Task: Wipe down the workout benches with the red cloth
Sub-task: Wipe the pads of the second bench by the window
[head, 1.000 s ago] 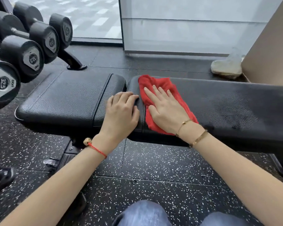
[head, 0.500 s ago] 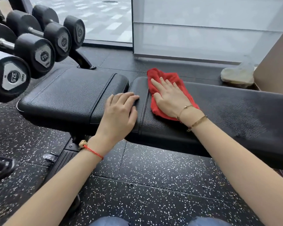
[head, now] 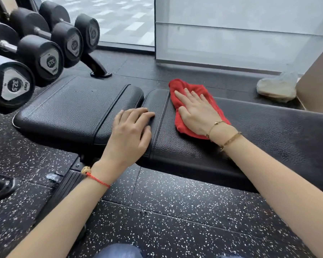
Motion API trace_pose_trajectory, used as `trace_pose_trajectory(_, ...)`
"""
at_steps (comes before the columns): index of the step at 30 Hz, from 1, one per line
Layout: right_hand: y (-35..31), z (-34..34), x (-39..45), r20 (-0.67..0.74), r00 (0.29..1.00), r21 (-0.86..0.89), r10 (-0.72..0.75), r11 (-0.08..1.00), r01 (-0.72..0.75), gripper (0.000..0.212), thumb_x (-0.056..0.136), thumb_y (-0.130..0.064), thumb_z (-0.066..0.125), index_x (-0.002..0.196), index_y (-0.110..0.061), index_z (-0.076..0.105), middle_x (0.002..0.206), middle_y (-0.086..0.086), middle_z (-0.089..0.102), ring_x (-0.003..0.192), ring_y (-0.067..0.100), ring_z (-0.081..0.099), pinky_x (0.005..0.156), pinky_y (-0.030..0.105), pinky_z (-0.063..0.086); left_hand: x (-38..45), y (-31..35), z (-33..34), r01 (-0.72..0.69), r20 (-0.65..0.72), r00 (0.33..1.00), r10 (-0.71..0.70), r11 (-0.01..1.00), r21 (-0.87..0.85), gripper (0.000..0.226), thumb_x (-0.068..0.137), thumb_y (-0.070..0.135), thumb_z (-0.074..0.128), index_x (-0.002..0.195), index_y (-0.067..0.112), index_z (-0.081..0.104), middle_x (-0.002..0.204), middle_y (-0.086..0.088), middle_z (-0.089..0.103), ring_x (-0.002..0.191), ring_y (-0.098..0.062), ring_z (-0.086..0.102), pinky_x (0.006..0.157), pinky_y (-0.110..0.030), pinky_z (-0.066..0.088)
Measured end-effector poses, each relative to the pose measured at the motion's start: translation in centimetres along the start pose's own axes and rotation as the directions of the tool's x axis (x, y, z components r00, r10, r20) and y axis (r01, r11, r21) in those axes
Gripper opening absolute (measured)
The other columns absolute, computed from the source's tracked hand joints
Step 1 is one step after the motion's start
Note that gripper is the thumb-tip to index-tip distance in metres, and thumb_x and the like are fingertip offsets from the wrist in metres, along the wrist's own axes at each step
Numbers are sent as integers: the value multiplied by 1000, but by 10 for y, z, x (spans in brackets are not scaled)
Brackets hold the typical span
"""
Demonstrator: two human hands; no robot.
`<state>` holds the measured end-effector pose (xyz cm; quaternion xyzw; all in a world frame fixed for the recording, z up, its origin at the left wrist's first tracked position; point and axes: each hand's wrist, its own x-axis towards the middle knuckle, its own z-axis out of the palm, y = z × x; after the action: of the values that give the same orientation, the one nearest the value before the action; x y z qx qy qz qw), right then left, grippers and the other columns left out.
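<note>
Red cloth [head: 194, 94] under right hand [head: 198, 112] (flat)

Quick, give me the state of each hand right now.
Left hand: open, holding nothing, resting on the bench.
Right hand: open, fingers straight, pressing the red cloth flat on the bench.

One red cloth [head: 194, 101] lies on one desk [head: 268, 131] made of two black pads. Two hands show: left hand [head: 128, 135] and right hand [head: 196, 110]. Four dumbbells [head: 43, 53] sit on one rack. Three bracelets [head: 229, 139] circle the wrists.
</note>
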<state>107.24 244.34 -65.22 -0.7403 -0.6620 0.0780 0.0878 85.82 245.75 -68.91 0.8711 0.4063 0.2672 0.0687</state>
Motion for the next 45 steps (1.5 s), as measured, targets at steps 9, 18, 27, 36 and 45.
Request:
trace_pose_trajectory(9, -18, 14, -62, -40, 974, -18, -224, 975, 223, 60, 97, -31, 31, 153, -33, 10, 163, -1, 5, 150, 15, 4, 123, 34, 0, 0, -3, 1, -17, 3, 1000, 17, 1000, 0, 42, 93, 25, 44, 132, 17, 59, 138, -1, 56, 131, -24, 47, 114, -52, 30)
trace_pose_trajectory(18, 32, -6, -25, -32, 996, 20, 84, 996, -84, 56, 100, -29, 29, 154, -28, 13, 163, 6, 6, 150, 19, 6, 122, 37, -2, -1, 0, -1, -8, 26, 1000, 8, 1000, 25, 43, 97, 29, 40, 135, 18, 56, 140, 0, 54, 134, -22, 45, 116, -49, 28)
trace_pose_trajectory(27, 3, 7, -83, -53, 985, -38, -164, 986, 162, 60, 97, -30, 31, 153, -33, 10, 163, -1, 5, 150, 14, 4, 123, 34, 0, -8, 31, 10, -18, 3, 1000, 18, 998, 59, 52, 94, 37, 37, 137, 14, 55, 141, -3, 55, 135, -25, 44, 115, -46, 32)
trace_pose_trajectory(36, 44, -8, -52, -53, 993, 12, 110, 994, -109, 56, 100, -28, 30, 154, -28, 14, 163, 5, 7, 150, 20, 6, 122, 38, -1, -13, 35, 15, -12, -27, 1000, 15, 994, 113, 50, 95, 36, 37, 136, 14, 56, 141, -4, 55, 135, -26, 45, 115, -46, 32)
trace_pose_trajectory(45, -3, 11, -70, -77, 990, -15, -121, 993, 120, 59, 98, -30, 31, 154, -28, 12, 163, 4, 6, 150, 19, 5, 122, 36, -1, -12, 32, 18, -26, -57, 998, 33, 994, 110, 49, 95, 35, 39, 135, 13, 57, 140, -5, 56, 133, -27, 47, 113, -47, 35)
